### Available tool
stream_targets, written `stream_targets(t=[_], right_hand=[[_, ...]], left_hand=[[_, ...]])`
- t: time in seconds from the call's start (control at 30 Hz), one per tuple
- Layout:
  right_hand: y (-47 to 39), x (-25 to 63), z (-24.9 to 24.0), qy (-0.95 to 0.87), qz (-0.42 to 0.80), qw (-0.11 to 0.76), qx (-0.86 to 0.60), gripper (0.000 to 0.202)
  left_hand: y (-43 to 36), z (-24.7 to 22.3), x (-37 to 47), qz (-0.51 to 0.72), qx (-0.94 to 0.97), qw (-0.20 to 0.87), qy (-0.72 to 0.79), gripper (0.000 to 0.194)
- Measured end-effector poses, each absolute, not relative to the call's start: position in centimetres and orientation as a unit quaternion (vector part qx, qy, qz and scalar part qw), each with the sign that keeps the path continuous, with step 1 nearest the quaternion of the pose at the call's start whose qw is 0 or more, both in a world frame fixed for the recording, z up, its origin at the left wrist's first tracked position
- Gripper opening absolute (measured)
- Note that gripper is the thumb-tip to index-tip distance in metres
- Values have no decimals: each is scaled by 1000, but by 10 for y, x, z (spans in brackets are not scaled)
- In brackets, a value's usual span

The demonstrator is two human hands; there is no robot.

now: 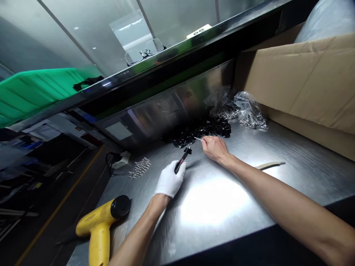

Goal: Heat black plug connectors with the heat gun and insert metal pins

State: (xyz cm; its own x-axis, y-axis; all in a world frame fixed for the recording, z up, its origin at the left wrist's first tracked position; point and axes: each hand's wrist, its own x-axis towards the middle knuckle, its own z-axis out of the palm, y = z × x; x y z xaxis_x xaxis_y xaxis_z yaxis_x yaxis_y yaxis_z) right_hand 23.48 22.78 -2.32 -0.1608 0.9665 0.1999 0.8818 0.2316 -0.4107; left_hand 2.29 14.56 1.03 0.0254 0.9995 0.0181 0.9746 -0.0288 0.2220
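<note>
My left hand [170, 179], in a white glove, is closed around a slim black handle with a red mark [181, 162]. A small black part [188, 150] sits at the far end of that handle. Bare and pinched closed, my right hand [215, 147] holds a thin light-coloured rod [198, 138] that points left. The rod's tip lies close to a heap of small black parts [206, 129] at the back of the metal table [216, 229]. The two hands are apart.
A yellow heat gun [97, 220] lies front left, near small metal pins [139, 168] and a white socket box [122, 159]. Bags of metal parts [251, 114] stand by a cardboard box [302, 77]. A curved tan strip [270, 165] lies behind my right forearm. Glasses [145, 53] rest on the shelf.
</note>
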Motion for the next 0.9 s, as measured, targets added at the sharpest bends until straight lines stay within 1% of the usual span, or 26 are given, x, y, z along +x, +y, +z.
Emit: stream_targets(t=[0.03, 0.13, 0.23, 0.3, 0.33, 0.4, 0.5, 0.57, 0.63, 0.73, 0.8, 0.83, 0.9], right_hand=[[226, 235, -25, -760, 103, 212, -606, 34], [218, 227, -32, -786, 121, 198, -573, 30], [208, 217, -40, -817, 134, 183, -530, 28], [203, 213, -45, -832, 135, 178, -508, 28], [201, 213, -48, -837, 133, 178, -501, 26], [200, 216, -54, -844, 124, 181, -489, 26], [199, 222, -57, -848, 107, 191, -483, 36], [194, 218, -54, -845, 98, 208, -482, 40], [180, 202, -45, -848, 115, 214, -471, 41], [138, 146, -27, -871, 204, 175, -410, 41], [102, 89, -15, -887, 264, 128, -356, 50], [85, 59, -10, -891, 279, 109, -341, 54], [56, -1, -2, -890, 286, 76, -347, 54]], left_hand=[[127, 10, 18, 115, 710, 99, 688, 39], [68, 5, 6, 275, 645, 263, 663, 39], [15, -2, -1, 340, 559, 398, 643, 41], [-13, -3, -4, 360, 534, 430, 633, 40], [-25, -2, -6, 366, 535, 424, 633, 38], [-47, 0, -11, 374, 549, 375, 646, 34], [-82, 3, -29, 391, 545, 290, 683, 29], [-107, 1, -45, 429, 495, 256, 711, 30], [-132, -2, -64, 487, 420, 244, 726, 33], [-161, -6, -86, 583, 319, 251, 704, 41], [-173, -8, -96, 622, 281, 264, 681, 47], [-178, -10, -98, 633, 270, 273, 672, 49], [-185, -13, -101, 645, 259, 293, 657, 55]])
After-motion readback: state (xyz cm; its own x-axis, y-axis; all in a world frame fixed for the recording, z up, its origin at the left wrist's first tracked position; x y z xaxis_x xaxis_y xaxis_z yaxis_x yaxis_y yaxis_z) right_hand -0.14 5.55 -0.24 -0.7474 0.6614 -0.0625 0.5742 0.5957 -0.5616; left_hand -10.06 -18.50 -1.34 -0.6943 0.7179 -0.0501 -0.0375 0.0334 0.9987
